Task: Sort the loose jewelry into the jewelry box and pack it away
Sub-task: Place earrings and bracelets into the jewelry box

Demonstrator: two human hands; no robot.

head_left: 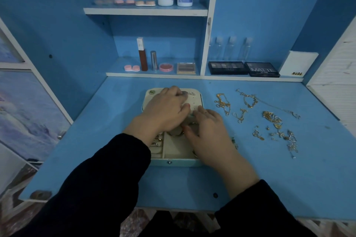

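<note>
Open jewelry box [169, 162] at middle of blue table [115, 140], both hands over it.

Lid [196, 100] laid flat on far side, with green stud [151, 92] and heart-shaped piece [192, 93] pinned along its far edge. Left hand [165, 109] over lid panel, fingers curled down; cannot tell whether pinching anything. Right hand [208, 132] spread flat and relaxed over near tray, nothing visibly held, thumb beside gold bangle [174, 133]. Rings [157, 141] slotted in rolls at left of tray. Loose jewelry on table right of box, apart from it: gold chains [222, 103] closest, tangled heap [271, 118] farther right, small earrings [285, 136] scattered on near side of heap. Eyeshadow palettes [228, 67] on shelf behind.
</note>
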